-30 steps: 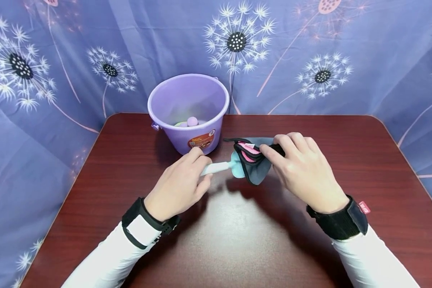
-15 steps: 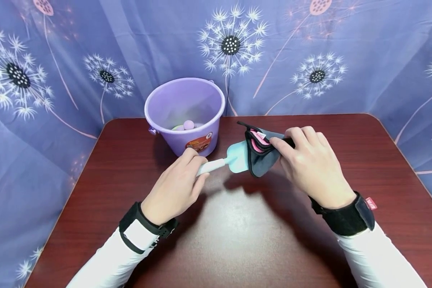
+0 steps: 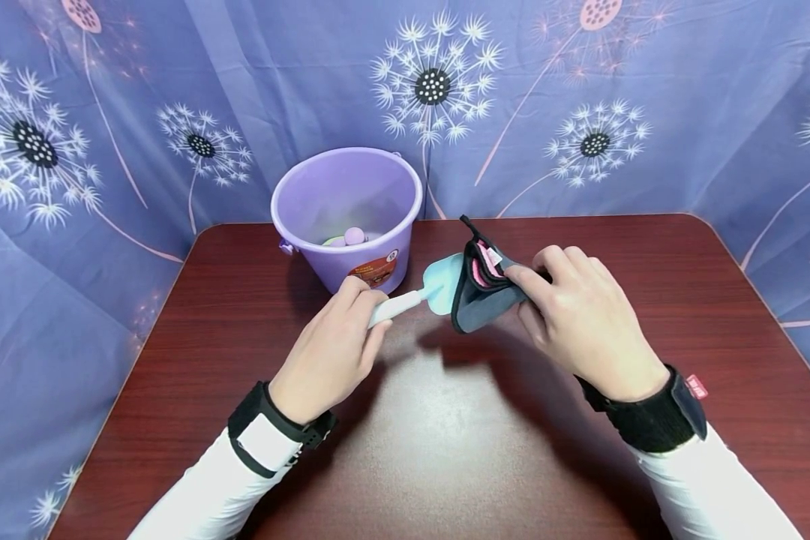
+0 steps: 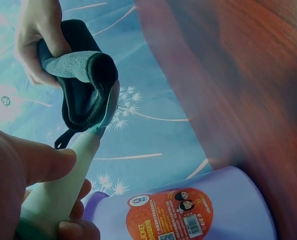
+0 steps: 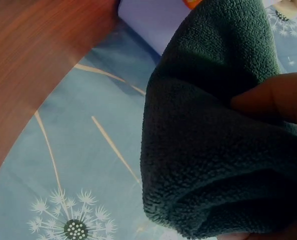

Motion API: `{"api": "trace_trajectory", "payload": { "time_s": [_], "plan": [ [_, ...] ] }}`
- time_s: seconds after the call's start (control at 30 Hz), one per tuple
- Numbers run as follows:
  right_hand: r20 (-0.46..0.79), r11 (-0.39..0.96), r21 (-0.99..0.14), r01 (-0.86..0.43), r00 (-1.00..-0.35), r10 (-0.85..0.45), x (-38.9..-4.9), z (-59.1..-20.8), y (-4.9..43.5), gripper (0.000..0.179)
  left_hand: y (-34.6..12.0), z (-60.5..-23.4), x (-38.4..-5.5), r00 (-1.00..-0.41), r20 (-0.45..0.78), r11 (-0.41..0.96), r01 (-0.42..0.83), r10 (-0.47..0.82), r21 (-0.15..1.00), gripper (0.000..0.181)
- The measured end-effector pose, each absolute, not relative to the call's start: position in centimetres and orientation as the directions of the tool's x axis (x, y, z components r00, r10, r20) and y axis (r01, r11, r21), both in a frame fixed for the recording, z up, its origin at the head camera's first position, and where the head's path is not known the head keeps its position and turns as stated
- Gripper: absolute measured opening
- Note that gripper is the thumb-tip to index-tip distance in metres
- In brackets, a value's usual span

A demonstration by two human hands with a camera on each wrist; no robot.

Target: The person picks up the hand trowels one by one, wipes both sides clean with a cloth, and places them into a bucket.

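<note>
My left hand (image 3: 331,349) grips the white handle of a small shovel (image 3: 440,283) with a pale blue blade. The blade points right and tilts upward, above the table. A dark grey terry cloth (image 3: 489,306) with black edging, pink inner layers and a hanging loop is folded over the blade's far end, hiding it. My right hand (image 3: 583,319) pinches the bunched cloth from the right. In the left wrist view the shovel's blade (image 4: 111,107) lies against the edge of the cloth (image 4: 76,67). Terry folds (image 5: 203,130) fill much of the right wrist view, with fingers pressed into them.
A purple bucket (image 3: 297,247) with an orange label stands at the back left of the dark red wooden table (image 3: 209,315). A lilac ball (image 3: 355,235) and something green lie inside it. A blue dandelion-print curtain (image 3: 513,90) hangs behind.
My right hand has shifted slightly right with the cloth, which has turned so that its loop points upward. More of the blue blade shows than at first. My left hand has hardly moved.
</note>
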State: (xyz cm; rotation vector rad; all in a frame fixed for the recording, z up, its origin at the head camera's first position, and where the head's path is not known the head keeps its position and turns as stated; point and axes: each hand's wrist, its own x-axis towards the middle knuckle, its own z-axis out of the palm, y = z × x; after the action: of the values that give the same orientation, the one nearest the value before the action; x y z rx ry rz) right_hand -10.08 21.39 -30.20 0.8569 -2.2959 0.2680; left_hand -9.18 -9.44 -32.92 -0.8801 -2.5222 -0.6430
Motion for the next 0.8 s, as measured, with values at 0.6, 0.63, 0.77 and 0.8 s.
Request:
{"api": "trace_trajectory", "payload": {
  "time_s": [0.6,0.63,0.77,0.8],
  "plan": [
    [0.523,0.716,0.1,-0.691,-0.575,-0.629,-9.9,-31.01,20.93,0.033,-9.09,-33.47,-8.95,-0.708,0.49,0.685,0.678,0.509,0.267,0.022],
    [0.524,0.713,0.1,-0.694,-0.572,-0.631,-9.89,-31.03,20.89,0.033,-9.08,-33.47,-8.94,-0.707,0.489,0.685,0.679,0.511,0.266,0.022],
    [0.529,0.703,0.098,-0.704,-0.562,-0.636,-9.85,-31.03,20.73,0.034,-9.02,-33.45,-8.91,-0.702,0.486,0.68,0.685,0.52,0.262,0.022],
    [0.528,0.702,0.099,-0.706,-0.56,-0.638,-9.84,-31.01,20.7,0.033,-9.01,-33.45,-8.9,-0.7,0.485,0.678,0.687,0.524,0.26,0.022]
  ]
}}
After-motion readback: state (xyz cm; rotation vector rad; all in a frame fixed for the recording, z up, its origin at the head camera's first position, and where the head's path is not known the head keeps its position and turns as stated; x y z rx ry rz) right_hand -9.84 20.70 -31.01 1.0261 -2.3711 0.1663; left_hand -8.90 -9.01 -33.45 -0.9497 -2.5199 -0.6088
